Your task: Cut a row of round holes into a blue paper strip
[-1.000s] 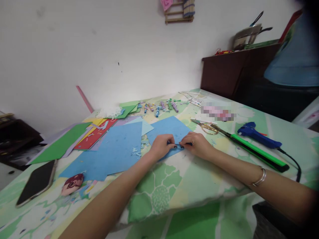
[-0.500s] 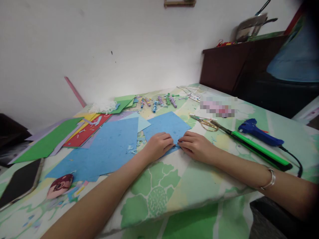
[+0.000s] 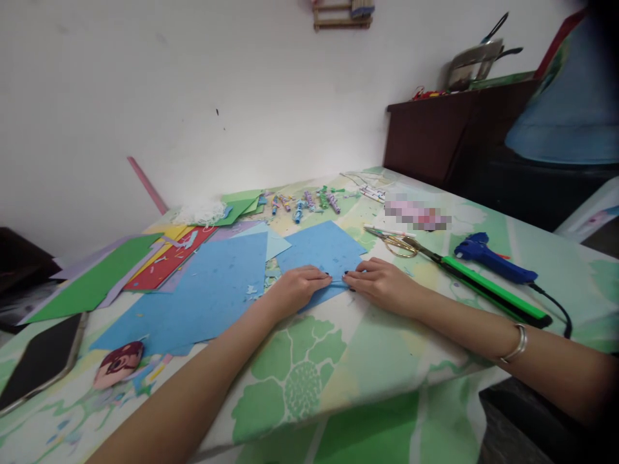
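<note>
My left hand (image 3: pixel 294 290) and my right hand (image 3: pixel 382 280) lie side by side on the near corner of a blue paper sheet (image 3: pixel 324 248), on a table with a green flowered cloth (image 3: pixel 300 367). The fingers of both hands are stretched out flat, with dark-nailed tips almost meeting over the sheet's folded near edge. Neither hand lifts anything. A silver bangle (image 3: pixel 512 345) is on my right wrist.
A bigger blue sheet (image 3: pixel 203 290), green (image 3: pixel 97 280) and red (image 3: pixel 169 258) sheets lie left. Scissors (image 3: pixel 401 243), a green-black tool (image 3: pixel 488 293) and a blue glue gun (image 3: pixel 488 258) lie right. A phone (image 3: pixel 41 354) and face cutout (image 3: pixel 118 362) lie near left; rolled paper pieces (image 3: pixel 304 203) at back.
A second ago both hands pinched a small rolled blue strip at the sheet's corner. Now the fingers have flattened onto the paper, and the view has shifted slightly.
</note>
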A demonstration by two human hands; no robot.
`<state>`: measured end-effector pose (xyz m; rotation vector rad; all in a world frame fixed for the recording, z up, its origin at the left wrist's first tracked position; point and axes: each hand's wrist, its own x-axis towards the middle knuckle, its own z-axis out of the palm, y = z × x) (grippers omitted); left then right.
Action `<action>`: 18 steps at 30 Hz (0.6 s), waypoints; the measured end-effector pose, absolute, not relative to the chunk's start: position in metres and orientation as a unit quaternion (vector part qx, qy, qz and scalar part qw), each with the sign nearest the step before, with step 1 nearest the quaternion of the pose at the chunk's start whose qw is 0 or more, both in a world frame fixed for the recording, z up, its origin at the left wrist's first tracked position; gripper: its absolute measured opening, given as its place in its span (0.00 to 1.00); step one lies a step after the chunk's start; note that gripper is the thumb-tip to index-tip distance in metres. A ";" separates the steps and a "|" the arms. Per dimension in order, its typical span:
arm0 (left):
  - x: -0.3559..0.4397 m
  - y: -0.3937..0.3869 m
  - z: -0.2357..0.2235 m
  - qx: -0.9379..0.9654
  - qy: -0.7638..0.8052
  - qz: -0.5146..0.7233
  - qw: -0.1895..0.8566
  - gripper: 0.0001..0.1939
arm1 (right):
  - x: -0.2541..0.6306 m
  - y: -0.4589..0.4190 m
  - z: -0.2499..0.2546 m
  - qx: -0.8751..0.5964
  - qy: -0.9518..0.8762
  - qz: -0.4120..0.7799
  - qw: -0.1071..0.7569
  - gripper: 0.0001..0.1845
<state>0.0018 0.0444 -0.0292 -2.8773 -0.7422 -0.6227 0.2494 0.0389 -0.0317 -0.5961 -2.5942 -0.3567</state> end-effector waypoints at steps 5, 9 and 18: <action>0.007 0.044 -0.034 -0.935 -0.273 -0.212 0.080 0.17 | 0.246 0.037 -0.034 -0.238 -0.930 -0.129 0.248 0.15; 0.012 0.038 -0.031 -0.937 -0.280 -0.183 0.104 0.13 | 0.250 0.044 -0.034 -0.248 -0.931 -0.082 0.255 0.14; 0.020 0.035 -0.029 -0.928 -0.314 -0.164 0.118 0.11 | 0.248 0.047 -0.033 -0.232 -0.934 -0.027 0.269 0.17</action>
